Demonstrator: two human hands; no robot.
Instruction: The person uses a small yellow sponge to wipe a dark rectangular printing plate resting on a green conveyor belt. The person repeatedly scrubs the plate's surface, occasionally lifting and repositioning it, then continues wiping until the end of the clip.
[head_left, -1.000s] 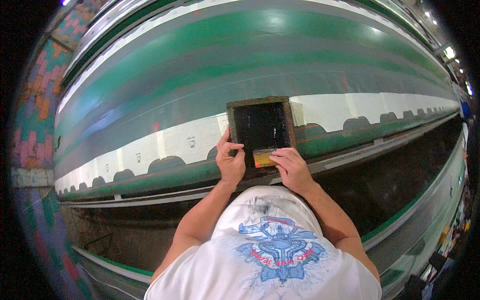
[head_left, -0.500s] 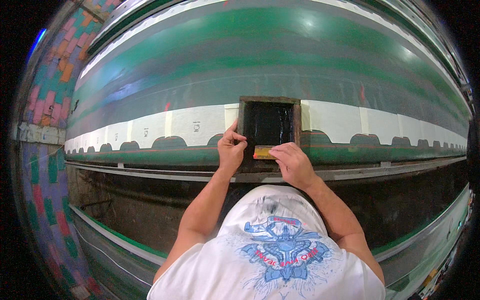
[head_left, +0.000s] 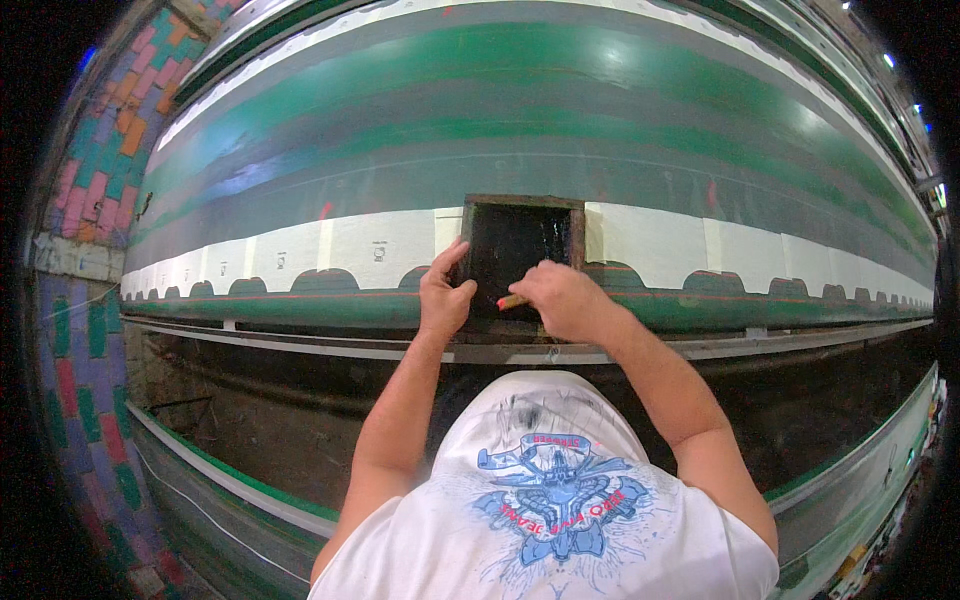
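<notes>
A small dark-framed printing screen point(head_left: 525, 200) rests on the near edge of a long green-and-grey table, across a row of white fabric pieces point(head_left: 376, 250). My left hand point(head_left: 443, 295) is closed at the screen's left side, fingers along the outer edge and thumb toward the inside. Over the screen's near right part, my right hand point(head_left: 572, 303) grips a small squeegee point(head_left: 513, 301), yellowish-brown with a red end pointing left. The hand hides most of the squeegee. Black, shiny ink covers the inside of the screen.
A metal rail point(head_left: 640, 352) runs along the table's near edge, above a dark gap between me and the table. Further pale pieces point(head_left: 750, 248) continue to the right. A brick wall point(head_left: 95, 190) painted in many colours stands at the left. Another table edge point(head_left: 240, 490) lies behind me.
The squeegee has tipped from showing its broad yellow face to a narrow side, and my right hand has rolled over it. My left fingers have straightened somewhat along the frame. The view has shifted slightly.
</notes>
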